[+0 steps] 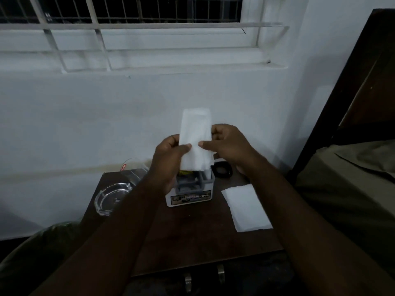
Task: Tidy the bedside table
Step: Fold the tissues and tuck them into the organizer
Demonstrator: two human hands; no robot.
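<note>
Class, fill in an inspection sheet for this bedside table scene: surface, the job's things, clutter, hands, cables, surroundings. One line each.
Surface: dark wooden bedside table, two metal handles at its front edge.
Job's things: folded white tissue held upright above a small box labelled OPEL; second white tissue lying flat on the table's right side.
Clutter: glass ashtray at left, clear glass behind it, black ring-shaped object behind the box.
Hands: left hand and right hand both pinch the held tissue.
Cables: nothing seen.
Surroundings: white wall, barred window above, bed at right.
</note>
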